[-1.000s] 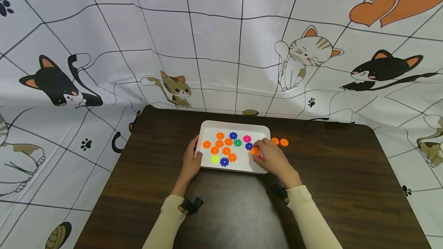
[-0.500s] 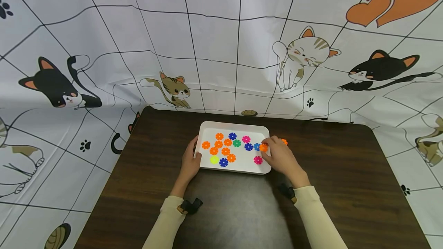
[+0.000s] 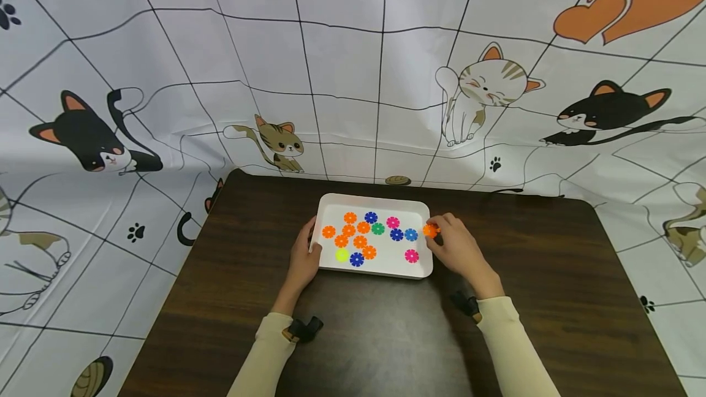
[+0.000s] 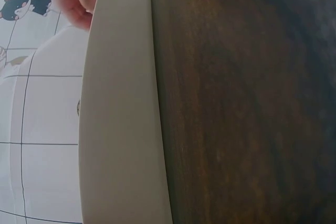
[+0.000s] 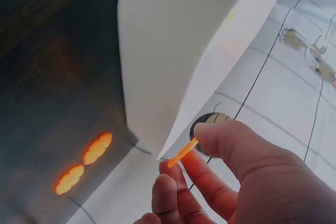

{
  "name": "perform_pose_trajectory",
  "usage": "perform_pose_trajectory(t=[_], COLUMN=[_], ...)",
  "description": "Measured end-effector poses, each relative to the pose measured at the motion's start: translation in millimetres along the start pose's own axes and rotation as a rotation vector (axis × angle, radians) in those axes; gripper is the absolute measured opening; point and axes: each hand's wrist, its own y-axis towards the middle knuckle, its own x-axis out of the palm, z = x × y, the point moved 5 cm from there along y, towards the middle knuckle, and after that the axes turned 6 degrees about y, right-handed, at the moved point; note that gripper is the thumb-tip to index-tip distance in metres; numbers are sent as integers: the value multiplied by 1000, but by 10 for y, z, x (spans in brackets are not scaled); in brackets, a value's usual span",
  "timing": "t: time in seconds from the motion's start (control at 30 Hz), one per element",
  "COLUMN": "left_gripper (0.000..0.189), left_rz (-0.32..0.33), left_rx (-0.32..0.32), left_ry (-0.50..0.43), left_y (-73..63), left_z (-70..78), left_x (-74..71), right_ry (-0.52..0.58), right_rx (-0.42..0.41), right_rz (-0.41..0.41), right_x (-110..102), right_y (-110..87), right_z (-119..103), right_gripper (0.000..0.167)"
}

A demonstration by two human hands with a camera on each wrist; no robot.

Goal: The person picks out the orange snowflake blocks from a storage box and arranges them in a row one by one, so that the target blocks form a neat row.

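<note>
A white rectangular tray (image 3: 386,266) stands on the table, holding several flat, notched plastic discs: many orange ones, blue ones, a green disc (image 3: 377,228), a yellow disc (image 3: 342,255) and pink ones. My left hand (image 3: 304,256) grips the tray's left end, thumb on the near side. Just off the right end, my right hand (image 3: 460,250) pinches an orange disc (image 5: 182,153) between thumb and finger. Two more orange discs, a nearer one (image 5: 97,148) and a farther one (image 5: 69,179), lie on the table beside the tray; my right hand hides them in the head view.
The dark wooden table (image 3: 231,299) extends on both sides of the tray. A white cloth (image 3: 342,78) printed with cats and lines hangs behind it. In the left wrist view, the tray's side wall (image 4: 118,103) fills the middle.
My right hand has moved rightward from over the tray to past its right rim, with the orange disc still pinched. A light-blue disc and a pink disc are uncovered. The left hand has stayed put.
</note>
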Motion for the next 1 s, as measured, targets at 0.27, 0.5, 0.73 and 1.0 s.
perform_pose_trajectory(t=[0.27, 0.5, 0.73, 1.0], left_gripper=[63, 63, 63, 63], left_rz=[-5, -6, -9, 0], left_rx=[7, 0, 7, 9], left_ry=[-9, -10, -19, -14], left_y=[2, 1, 3, 1], left_z=[6, -15, -35, -22], left_x=[-9, -8, 5, 1], right_ry=[8, -9, -36, -51], right_rx=[51, 78, 80, 123], right_rz=[5, 6, 13, 21], right_x=[-63, -96, -111, -125], right_y=[-24, -38, -23, -18], right_z=[247, 425, 560, 752], right_gripper=[41, 40, 39, 38])
